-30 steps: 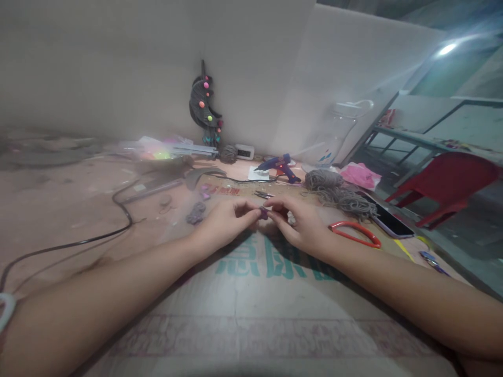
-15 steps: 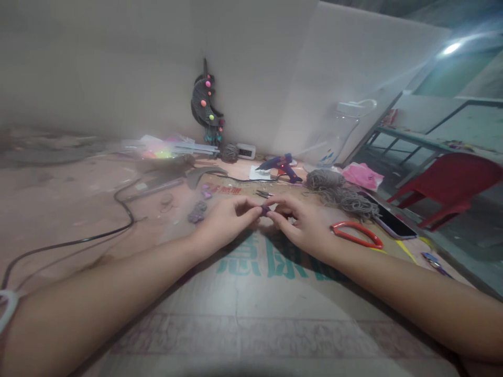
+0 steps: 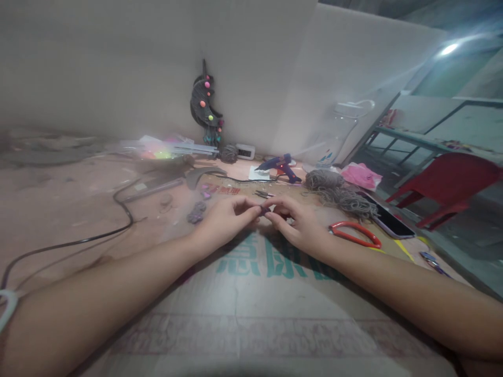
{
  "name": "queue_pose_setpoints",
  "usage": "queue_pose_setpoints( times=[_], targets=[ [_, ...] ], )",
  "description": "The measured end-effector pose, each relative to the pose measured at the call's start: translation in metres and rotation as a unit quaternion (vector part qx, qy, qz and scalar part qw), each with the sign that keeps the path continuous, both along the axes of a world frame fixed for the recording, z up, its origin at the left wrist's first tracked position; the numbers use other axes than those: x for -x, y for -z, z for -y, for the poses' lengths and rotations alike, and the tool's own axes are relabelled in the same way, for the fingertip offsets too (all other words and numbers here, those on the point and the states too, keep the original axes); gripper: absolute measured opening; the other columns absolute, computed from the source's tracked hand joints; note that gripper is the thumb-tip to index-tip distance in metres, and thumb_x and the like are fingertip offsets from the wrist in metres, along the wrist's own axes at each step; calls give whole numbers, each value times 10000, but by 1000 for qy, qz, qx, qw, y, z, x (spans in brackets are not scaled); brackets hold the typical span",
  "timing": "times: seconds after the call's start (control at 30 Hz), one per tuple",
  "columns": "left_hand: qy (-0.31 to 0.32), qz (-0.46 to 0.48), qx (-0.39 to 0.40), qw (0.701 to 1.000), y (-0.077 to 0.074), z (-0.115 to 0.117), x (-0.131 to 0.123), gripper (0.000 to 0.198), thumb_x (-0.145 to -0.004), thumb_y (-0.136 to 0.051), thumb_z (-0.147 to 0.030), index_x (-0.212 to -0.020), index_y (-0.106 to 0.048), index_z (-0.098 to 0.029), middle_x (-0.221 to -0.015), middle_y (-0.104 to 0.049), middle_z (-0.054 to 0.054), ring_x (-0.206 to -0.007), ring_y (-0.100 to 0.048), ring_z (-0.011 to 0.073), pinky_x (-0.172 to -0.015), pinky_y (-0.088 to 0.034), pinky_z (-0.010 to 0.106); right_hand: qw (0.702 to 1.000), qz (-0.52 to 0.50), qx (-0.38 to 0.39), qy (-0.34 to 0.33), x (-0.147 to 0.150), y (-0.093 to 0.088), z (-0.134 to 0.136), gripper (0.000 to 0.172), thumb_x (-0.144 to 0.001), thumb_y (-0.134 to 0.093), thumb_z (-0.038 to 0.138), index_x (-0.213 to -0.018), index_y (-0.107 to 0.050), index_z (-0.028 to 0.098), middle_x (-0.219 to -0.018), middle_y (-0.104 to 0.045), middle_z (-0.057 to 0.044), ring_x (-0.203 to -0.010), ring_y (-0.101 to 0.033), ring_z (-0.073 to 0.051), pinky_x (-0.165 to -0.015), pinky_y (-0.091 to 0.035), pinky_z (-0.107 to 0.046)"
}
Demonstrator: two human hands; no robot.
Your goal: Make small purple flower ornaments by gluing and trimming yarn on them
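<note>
One white band (image 3: 11,305) shows at the left edge, by the left forearm; a black cable (image 3: 78,242) curves over the pinkish tabletop (image 3: 98,199); further back lies a shiny clear package (image 3: 157,153) with bright colours in it; then come a knotted purple-grey cluster (image 3: 196,212) just beside the left wrist, a grey curved strip (image 3: 194,178) behind it and, against the wall, a dark crescent ornament (image 3: 198,102) dotted with coloured balls.

Next, above a cardboard sheet (image 3: 236,298) printed in green, the left hand (image 3: 226,219) has thumb and forefinger closed on a small dark purple piece (image 3: 265,210); the piece sits between both hands' fingertips, mostly hidden; the right hand (image 3: 301,222) meets it from the other side, thumb and forefinger nearly together and pinching it, other fingers curled; behind stands a blue glue gun (image 3: 281,166); rightward follow grey yarn (image 3: 324,179), a red-orange handle (image 3: 353,224) near the right wrist, a phone (image 3: 389,219) and a red chair (image 3: 451,180).
</note>
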State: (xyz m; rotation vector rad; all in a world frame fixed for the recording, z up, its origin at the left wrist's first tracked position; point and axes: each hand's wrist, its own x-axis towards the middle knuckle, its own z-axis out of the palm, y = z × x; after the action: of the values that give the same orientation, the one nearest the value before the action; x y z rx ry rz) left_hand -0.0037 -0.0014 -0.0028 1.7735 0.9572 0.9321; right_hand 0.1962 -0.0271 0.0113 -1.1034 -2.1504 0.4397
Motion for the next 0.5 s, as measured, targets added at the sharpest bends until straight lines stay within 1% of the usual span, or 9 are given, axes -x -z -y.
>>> queue_pose_setpoints(
  times=[0.07, 0.17, 0.3, 0.37, 0.5],
  targets=[
    [-2, -2, 0, 1000, -1, 1, 0, 286, -878, -603, -431, -912, -722, -173, -841, -726, 37, -739, -636, 151, -667, -461, 245, 999, -32, 18, -2, 1, -1, 1, 161, -952, -508, 311, -1066, -530, 199, -582, -536, 63, -518, -510, -108, -521, -374, -232],
    [-2, -4, -7, 1000, -3, 3, -1, 276, -882, -599, -423, -884, -712, -172, -834, -727, 34, -735, -638, 151, -675, -464, 250, 994, -88, 67, -4, 1, 0, -1, 191, -946, -511, 340, -1074, -484, 200, -566, -531, 76, -493, -500, -104, -493, -374, -218],
    [9, -10, -14, 1000, -4, 6, -1, 259, -891, -589, -405, -895, -706, -174, -839, -729, 35, -743, -643, 152, -686, -471, 257, 986, -108, 124, 3, 2, 1, -5, 174, -924, -540, 348, -1005, -528, 194, -577, -565, 59, -507, -551, -109, -496, -409, -214],
    [6, -13, -16, 1000, -3, 6, -1, 262, -890, -591, -408, -898, -705, -173, -837, -730, 40, -746, -645, 157, -690, -478, 264, 986, -109, 123, 13, 3, 1, -6, 145, -908, -560, 337, -930, -546, 194, -607, -580, 45, -525, -561, -107, -503, -419, -214],
    [15, 7, 6, 1000, -1, 4, 0, 263, -875, -608, -406, -908, -697, -161, -833, -729, 46, -737, -652, 160, -704, -495, 277, 991, -97, 94, 26, 4, 1, -6, 144, -898, -563, 324, -831, -549, 196, -612, -564, 42, -522, -533, -99, -507, -417, -215]
  ],
)
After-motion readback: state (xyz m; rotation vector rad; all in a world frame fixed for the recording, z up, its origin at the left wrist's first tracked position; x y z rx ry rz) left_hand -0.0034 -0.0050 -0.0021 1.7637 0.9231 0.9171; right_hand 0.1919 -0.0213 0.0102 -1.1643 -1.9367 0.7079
